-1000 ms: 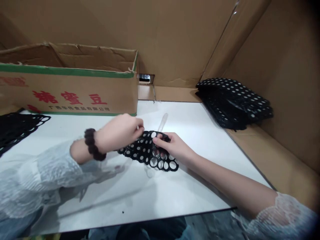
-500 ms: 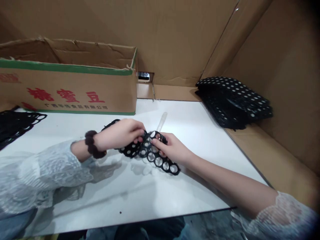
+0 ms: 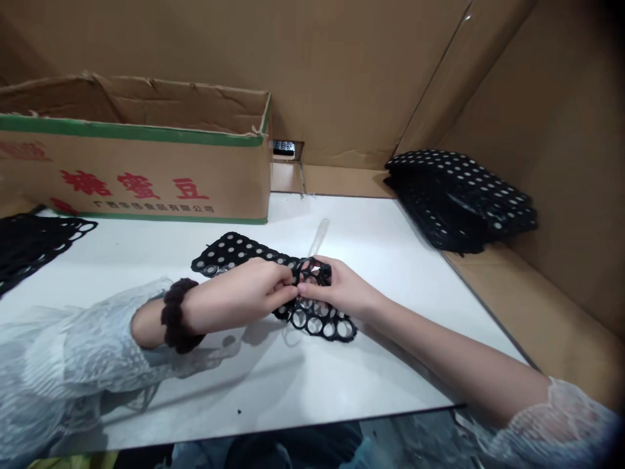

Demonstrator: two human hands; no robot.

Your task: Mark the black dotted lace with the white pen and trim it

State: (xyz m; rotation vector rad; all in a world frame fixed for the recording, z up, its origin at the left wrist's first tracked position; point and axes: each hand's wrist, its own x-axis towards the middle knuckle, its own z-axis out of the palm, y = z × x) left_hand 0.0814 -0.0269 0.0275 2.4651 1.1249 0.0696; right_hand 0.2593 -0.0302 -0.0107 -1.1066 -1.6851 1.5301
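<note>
A strip of black material with round holes stretches across the middle of the white table, its right part raised a little in my hands. My left hand comes from the left with thumb and fingers pinched at the strip's middle. From the right, my right hand grips the strip's right part, thumb on top and fingers underneath. The two thumbs nearly meet. Just behind the hands lies a clear, narrow plastic stick; its near end is hidden by the strip.
An open cardboard box with a green rim stands at the back left. Black perforated pieces lie at the left edge. A stack of black dotted sheets rests at the right on cardboard. Cardboard walls enclose the back and right.
My left hand has moved right and nearer to me along the strip, uncovering its left part. The right hand stays nearly in place, still gripping.
</note>
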